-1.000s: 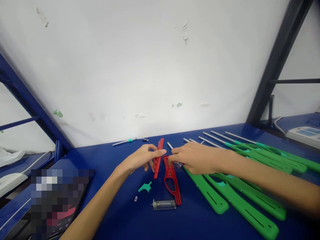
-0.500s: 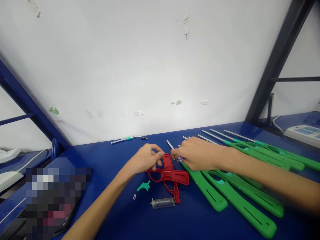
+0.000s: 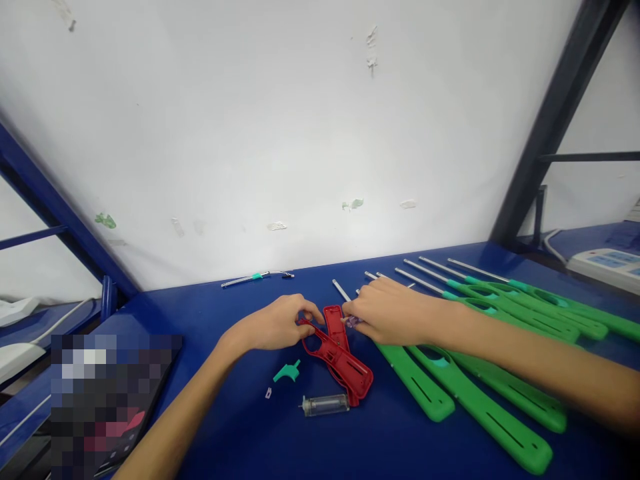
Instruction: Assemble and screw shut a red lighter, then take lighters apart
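Note:
My left hand (image 3: pixel 287 323) pinches the near-left end of a red plastic lighter casing half (image 3: pixel 345 363), between thumb and fingers. This half lies slanted across a second red casing half (image 3: pixel 334 321), covering much of it. In my right hand (image 3: pixel 383 310) is a small purplish translucent part (image 3: pixel 353 321), held at the fingertips just right of the red pieces; its exact kind is unclear. Below lie a teal trigger (image 3: pixel 287 372), a tiny pale clip (image 3: pixel 269 393) and a clear fuel tank (image 3: pixel 326 405).
Several green long-necked lighters (image 3: pixel 495 407) with metal rods spread over the right of the blue table (image 3: pixel 235 433). A metal rod with a teal piece and wire (image 3: pixel 245 280) lies by the wall. At left sits a partly pixelated dark device (image 3: pixel 145 407).
The upper red casing half has turned clockwise, from nearly level to slanting down to the right. My left hand has moved slightly down and left; my right hand stays nearly in place.

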`<state>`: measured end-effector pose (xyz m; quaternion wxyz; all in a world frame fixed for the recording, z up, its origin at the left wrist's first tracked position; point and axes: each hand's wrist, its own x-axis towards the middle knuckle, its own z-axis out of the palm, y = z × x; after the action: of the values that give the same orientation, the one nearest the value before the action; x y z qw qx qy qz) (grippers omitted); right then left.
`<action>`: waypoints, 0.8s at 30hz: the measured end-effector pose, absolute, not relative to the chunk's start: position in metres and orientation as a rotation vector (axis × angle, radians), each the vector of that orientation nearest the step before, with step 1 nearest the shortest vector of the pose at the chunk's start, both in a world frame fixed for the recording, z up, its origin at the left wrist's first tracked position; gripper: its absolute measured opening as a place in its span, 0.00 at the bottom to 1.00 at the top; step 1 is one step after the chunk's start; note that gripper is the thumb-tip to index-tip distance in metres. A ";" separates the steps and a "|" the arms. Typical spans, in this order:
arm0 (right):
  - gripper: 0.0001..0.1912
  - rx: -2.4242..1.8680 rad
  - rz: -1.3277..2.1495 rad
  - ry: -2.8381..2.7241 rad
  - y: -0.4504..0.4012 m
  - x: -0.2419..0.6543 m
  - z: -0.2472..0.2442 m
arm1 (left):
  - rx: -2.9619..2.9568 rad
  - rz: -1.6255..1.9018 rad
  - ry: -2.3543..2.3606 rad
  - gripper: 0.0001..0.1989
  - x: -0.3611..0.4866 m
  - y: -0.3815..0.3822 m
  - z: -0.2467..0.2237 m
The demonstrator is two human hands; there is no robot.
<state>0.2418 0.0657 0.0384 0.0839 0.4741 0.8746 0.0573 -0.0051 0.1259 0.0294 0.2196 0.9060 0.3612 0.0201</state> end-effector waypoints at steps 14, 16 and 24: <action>0.22 1.684 0.066 2.583 0.070 0.230 0.015 | 2.407 0.088 0.926 0.12 -0.028 0.142 0.050; 0.21 1.701 0.048 2.575 0.070 0.229 0.012 | 2.381 0.183 0.999 0.13 -0.038 0.150 0.055; 0.21 1.664 -0.024 2.568 0.064 0.223 0.010 | 2.261 0.473 1.517 0.17 -0.053 0.191 0.014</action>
<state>0.2230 0.0641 0.0102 0.0405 0.5434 0.8385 -0.0079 -0.0531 0.1914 0.0145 0.1877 0.8036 0.5392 0.1680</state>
